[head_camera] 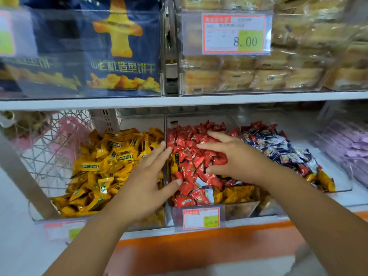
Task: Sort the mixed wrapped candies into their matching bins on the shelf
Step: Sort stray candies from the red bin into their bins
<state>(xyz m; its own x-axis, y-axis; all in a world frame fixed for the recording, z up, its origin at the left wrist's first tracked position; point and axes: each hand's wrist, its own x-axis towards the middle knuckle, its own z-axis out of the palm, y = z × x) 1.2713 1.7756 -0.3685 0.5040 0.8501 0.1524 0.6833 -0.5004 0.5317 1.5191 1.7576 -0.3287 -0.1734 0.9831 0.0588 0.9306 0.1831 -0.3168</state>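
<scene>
Both hands lie open over the clear plastic middle bin (245, 210): left hand (147, 180) flat at its left wall, right hand (233, 154) spread on the red wrapped candies (191, 168), probably raking them off stray yellow wrapped candies (239, 193) at its front.

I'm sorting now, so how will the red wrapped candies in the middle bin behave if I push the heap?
The red wrapped candies are small loose pieces, so a push would likely scatter them rather than shift the heap whole. Their glossy wrappers probably make them slippery. Each looks light, so some may tumble forward.
</scene>
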